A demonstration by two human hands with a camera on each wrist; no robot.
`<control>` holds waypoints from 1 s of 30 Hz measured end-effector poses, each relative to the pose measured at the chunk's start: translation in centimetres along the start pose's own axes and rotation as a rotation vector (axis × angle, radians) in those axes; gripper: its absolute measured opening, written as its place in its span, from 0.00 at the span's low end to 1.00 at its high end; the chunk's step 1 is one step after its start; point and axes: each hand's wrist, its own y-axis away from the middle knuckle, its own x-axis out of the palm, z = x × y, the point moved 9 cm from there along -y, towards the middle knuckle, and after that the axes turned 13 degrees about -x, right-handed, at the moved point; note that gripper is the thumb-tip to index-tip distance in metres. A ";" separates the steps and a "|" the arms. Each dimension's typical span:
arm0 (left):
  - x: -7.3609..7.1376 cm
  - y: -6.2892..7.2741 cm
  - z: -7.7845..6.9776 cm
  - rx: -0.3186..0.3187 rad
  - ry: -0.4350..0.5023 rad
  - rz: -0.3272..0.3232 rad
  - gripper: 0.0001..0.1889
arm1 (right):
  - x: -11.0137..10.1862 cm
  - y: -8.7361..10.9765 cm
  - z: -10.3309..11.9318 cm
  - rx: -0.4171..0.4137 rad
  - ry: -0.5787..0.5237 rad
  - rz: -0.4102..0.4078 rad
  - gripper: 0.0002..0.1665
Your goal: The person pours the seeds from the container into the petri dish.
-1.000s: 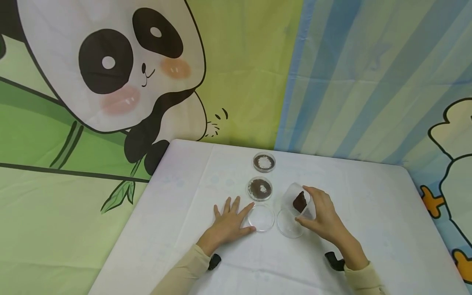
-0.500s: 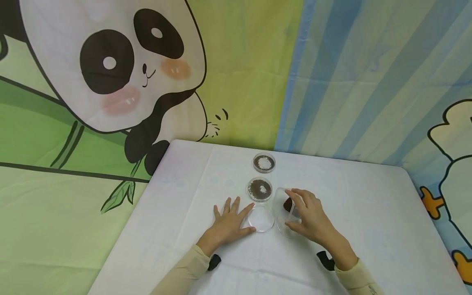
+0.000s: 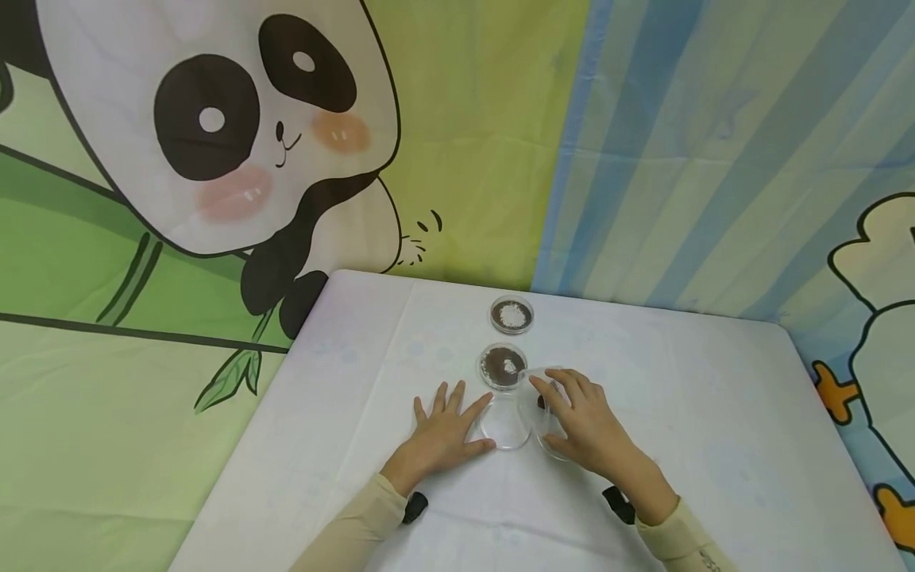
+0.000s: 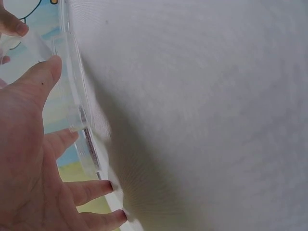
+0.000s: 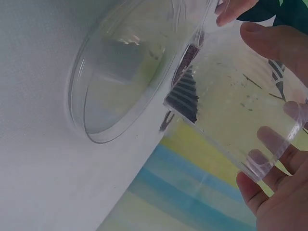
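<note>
My right hand (image 3: 582, 421) grips a clear plastic beaker (image 5: 231, 91) by its side. The beaker is tipped over, its mouth towards the left. Dark brown granules (image 5: 185, 98) are gathered in one corner of it. Below it lies a clear petri dish (image 5: 108, 101), partly hidden by beaker and hand in the head view. With fingers spread, my left hand (image 3: 439, 437) rests on the table; its thumb and index finger touch the rim of another clear petri dish (image 3: 504, 429). The beaker's mouth hangs at this dish's right edge.
Behind stand two petri dishes: the nearer one (image 3: 481, 372) has brown granules and a small white heap, the farther one (image 3: 511, 332) a larger white heap on brown. A white cloth covers the table (image 3: 679, 381). A printed curtain (image 3: 465, 143) hangs behind.
My right hand has moved left with the beaker, from over the right dish towards the left dish. The left hand has kept its place.
</note>
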 end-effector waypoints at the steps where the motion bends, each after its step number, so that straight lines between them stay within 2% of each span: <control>1: 0.0 0.0 0.0 -0.001 0.000 0.001 0.42 | 0.0 -0.1 0.1 -0.009 0.009 0.008 0.63; 10: 0.2 -0.2 0.1 -0.004 -0.006 0.016 0.42 | 0.1 -0.7 1.0 -0.043 0.057 0.026 0.62; 30: 0.1 -0.1 0.1 -0.001 -0.003 0.003 0.42 | 0.1 -0.9 1.8 -0.088 0.141 0.036 0.59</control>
